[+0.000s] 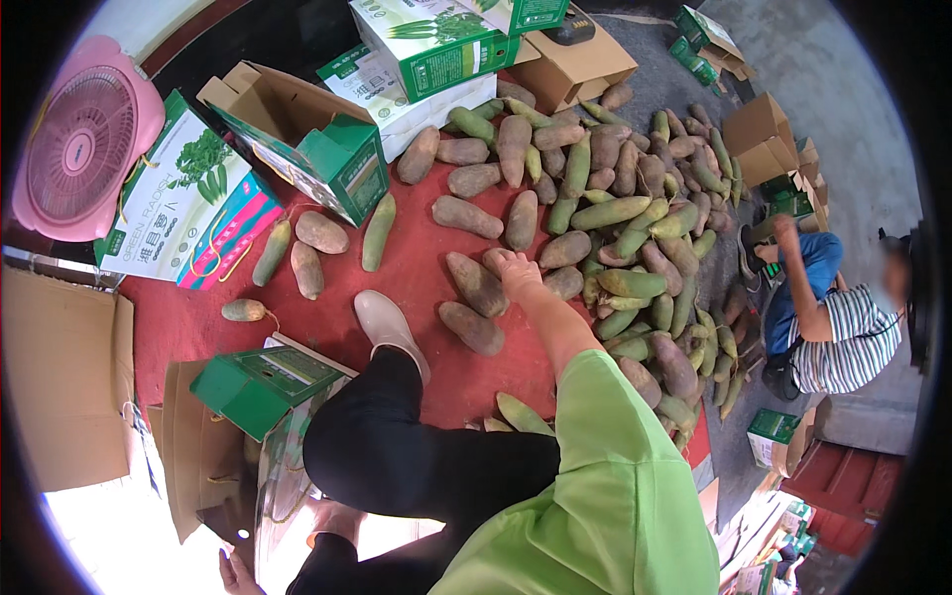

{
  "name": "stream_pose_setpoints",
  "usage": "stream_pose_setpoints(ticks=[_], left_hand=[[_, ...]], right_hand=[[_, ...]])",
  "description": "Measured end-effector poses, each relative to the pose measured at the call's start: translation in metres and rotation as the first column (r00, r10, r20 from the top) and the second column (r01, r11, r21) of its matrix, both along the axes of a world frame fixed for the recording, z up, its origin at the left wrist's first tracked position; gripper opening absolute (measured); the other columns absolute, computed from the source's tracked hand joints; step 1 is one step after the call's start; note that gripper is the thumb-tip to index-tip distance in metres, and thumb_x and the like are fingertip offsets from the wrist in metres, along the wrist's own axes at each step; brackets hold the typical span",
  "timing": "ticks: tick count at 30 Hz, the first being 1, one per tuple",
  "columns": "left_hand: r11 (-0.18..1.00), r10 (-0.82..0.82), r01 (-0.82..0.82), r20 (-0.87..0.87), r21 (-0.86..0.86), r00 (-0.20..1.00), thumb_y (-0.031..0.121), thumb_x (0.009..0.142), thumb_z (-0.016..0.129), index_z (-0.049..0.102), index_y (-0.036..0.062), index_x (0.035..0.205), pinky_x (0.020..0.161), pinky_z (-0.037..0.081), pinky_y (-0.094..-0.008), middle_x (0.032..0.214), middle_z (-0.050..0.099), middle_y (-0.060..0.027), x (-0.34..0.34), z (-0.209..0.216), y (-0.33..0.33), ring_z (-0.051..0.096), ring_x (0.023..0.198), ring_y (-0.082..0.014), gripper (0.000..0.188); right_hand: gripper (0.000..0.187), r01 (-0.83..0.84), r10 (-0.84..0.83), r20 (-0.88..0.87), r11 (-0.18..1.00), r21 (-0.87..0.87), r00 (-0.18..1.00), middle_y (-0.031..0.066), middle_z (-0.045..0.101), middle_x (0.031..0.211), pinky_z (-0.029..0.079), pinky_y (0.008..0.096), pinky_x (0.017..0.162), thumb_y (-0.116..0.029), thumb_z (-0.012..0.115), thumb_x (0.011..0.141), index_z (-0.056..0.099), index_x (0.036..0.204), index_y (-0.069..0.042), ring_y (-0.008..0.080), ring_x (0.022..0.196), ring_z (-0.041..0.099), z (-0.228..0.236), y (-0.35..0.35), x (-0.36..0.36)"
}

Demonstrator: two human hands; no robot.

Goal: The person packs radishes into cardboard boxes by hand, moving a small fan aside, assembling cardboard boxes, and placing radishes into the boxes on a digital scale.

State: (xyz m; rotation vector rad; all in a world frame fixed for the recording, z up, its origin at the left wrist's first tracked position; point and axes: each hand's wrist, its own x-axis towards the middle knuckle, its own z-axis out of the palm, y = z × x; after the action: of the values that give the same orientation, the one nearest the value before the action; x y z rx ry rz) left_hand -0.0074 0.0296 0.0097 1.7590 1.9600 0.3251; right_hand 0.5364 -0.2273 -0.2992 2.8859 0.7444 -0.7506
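Note:
My right hand (516,274) reaches forward with its fingers curled over a brownish radish (491,260), which the hand mostly hides. Right beside it lie two more brownish radishes, a long one (475,285) and a rounder one (471,329), on the red mat (397,253). At the lower left edge, my left hand (236,575) shows only in part, fingers apart and nothing visible in them. It is near an open carton (206,451) and a green-lidded box (268,392) by my leg.
A big heap of green and brownish radishes (635,238) spreads to the right. Printed cartons (426,45) and an open green box (342,164) stand at the back. A pink fan (89,139) is far left. Another person (843,327) sits low beyond the heap.

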Motion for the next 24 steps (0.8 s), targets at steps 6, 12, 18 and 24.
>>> stream_pose_setpoints(ticks=[6, 12, 18, 24], left_hand=[[0.997, 0.071, -0.048, 0.41, -0.066, 0.909, 0.016, 0.091, 0.054, 0.045, -0.0061, 0.128, 0.086, 0.045, -0.0305, 0.112, 0.059, -0.016, -0.08, -0.049, 0.04, 0.057, 0.099, -0.0201, 0.044], [0.998, -0.009, 0.029, 0.352, -0.053, 0.936, 0.014, 0.091, 0.054, 0.045, -0.0051, 0.128, 0.083, 0.047, -0.029, 0.114, 0.058, -0.0148, -0.09, -0.051, 0.04, 0.058, 0.097, -0.0193, 0.042], [0.999, 0.051, -0.047, 0.314, -0.02, 0.948, 0.012, 0.087, 0.059, 0.051, 0.0018, 0.126, 0.073, 0.042, -0.0198, 0.093, 0.057, 0.0009, -0.055, -0.031, 0.017, 0.049, 0.079, -0.0056, 0.041], [0.995, 0.094, -0.078, 0.3, -0.065, 0.949, 0.014, 0.085, 0.061, 0.053, 0.0021, 0.125, 0.055, 0.031, -0.0176, 0.068, 0.042, 0.0073, -0.026, -0.02, 0.014, 0.037, 0.062, -0.0028, 0.043]], right_hand=[[0.069, 0.002, -0.002, -0.002, 0.999, -0.034, 1.0, 0.0043, 0.038, 0.136, 0.042, 0.0413, 0.094, -0.007, 0.064, 0.075, 0.035, 0.135, -0.023, 0.0262, 0.12, 0.043, -0.006, 0.011, 0.014], [0.069, 0.146, -0.146, -0.016, 0.989, 0.019, 0.989, 0.0061, 0.04, 0.134, 0.041, 0.0441, 0.095, -0.009, 0.065, 0.074, 0.035, 0.135, -0.023, 0.028, 0.122, 0.042, -0.034, 0.011, 0.019], [0.069, 0.258, -0.261, -0.054, 0.965, -0.054, 0.964, 0.0119, 0.045, 0.126, 0.041, 0.0424, 0.096, -0.006, 0.065, 0.073, 0.034, 0.133, -0.022, 0.0302, 0.12, 0.044, -0.03, 0.006, 0.015], [0.07, 0.321, -0.314, -0.097, 0.944, 0.069, 0.944, 0.0144, 0.045, 0.127, 0.042, 0.0417, 0.095, -0.007, 0.066, 0.071, 0.032, 0.131, -0.022, 0.0341, 0.117, 0.047, -0.05, -0.011, 0.006]])
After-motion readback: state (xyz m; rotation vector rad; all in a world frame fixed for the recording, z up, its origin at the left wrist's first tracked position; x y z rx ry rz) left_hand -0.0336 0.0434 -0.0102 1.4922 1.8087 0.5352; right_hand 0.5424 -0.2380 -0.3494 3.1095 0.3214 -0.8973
